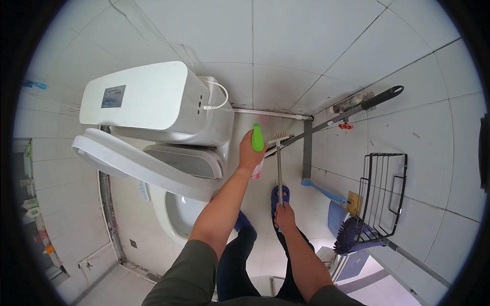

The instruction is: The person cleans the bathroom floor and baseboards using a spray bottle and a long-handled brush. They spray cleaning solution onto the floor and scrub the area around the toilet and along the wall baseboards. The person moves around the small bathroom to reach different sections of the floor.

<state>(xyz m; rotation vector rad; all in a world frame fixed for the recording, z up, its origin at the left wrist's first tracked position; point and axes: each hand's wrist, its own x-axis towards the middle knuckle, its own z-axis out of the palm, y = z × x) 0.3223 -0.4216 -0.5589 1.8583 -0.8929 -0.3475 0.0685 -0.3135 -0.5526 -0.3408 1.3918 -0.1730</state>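
Note:
My left hand is closed around a spray bottle with a bright green trigger head; its pinkish body shows below the fingers. The bottle is held over the floor, right of the toilet. In my right hand is the handle of a long scrub brush, with its pale bristle head pointing away from me, just right of the green trigger. Behind the brush head, a dark long-handled tool leans against the wall corner; its lower end is partly hidden.
On the left stands a toilet with raised lid and seat. Along the right wall are a red-handled valve, a black wire rack, a blue brush and a purple bristled brush. Blue slippers are on my feet.

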